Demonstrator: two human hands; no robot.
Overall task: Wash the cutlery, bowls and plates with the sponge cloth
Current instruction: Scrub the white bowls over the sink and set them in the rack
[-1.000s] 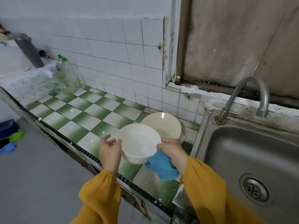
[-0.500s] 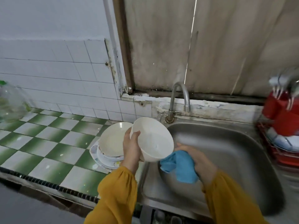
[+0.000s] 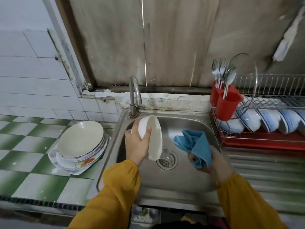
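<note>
So the left hand [image 3: 137, 146] is gripping a white bowl [image 3: 155, 138], fingers curled round its base and thumb pressing on the outer wall. The bowl is sitting tipped on its side, mouth facing right. It's hanging over the left part of the steel sink [image 3: 178, 187], just below the faucet [image 3: 134, 95] and up-left of the drain [image 3: 166, 161]. It looks like a bit of water is running off the lower rim toward the drain, but it's blurry, so I can't say for sure.

The right hand [image 3: 212, 162] is clutching the blue sponge cloth [image 3: 196, 146], fingers closed round its lower end with the rest of it bunching up above the hand. The cloth is hovering over the right half of the basin, near the bowl's open side but not touching it.

A stack of plates [image 3: 80, 141] is sitting on the green-and-white tiled counter [image 3: 29, 162], right beside the sink's left edge, with a cream deep plate on top.

Over on the right, forks and spoons [image 3: 222, 71] are standing handle-down in a red holder [image 3: 226, 104]. It's hanging on the corner of a wire dish rack [image 3: 272, 96], where blue-patterned dishes [image 3: 264, 119] are leaning in a row on edge.
</note>
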